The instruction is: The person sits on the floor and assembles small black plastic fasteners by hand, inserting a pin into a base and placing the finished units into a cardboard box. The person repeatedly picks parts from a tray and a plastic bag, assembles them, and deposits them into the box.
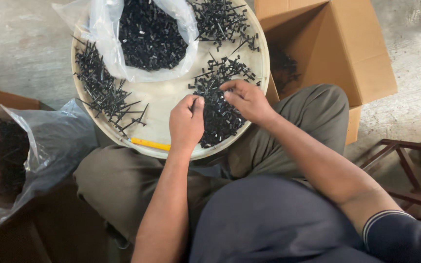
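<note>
I take the round cream tray (171, 92) on the lap as my landmark. My left hand (186, 122) sits over its near edge, curled into a fist and pinching one thin black pin (193, 103) upright between thumb and forefinger. My right hand (247, 100) hovers just right of it, fingers bent down into the central heap of small black parts (218, 114), fingertips touching the pile; whether it already grips a piece I cannot tell, since the fingers cover that spot.

To do this step well, I judge I should keep the pin steady and vertical in the left hand and pick one small piece cleanly from the heap's edge, not from its tangled middle, so nothing drags along.

On the tray's far side stands an open clear plastic bag (118, 58) of short black pieces; along its left rim lies a spread of long pins (103, 92); at its far right another cluster (220, 19). A yellow stick (149, 144) lies on the near rim. A cardboard box (337, 48) stands right of the tray, a second bag (45, 146) left of it.

The box's contents are dark and unclear, the left bag is cut off, and the parts' exact shape is too small to read.
</note>
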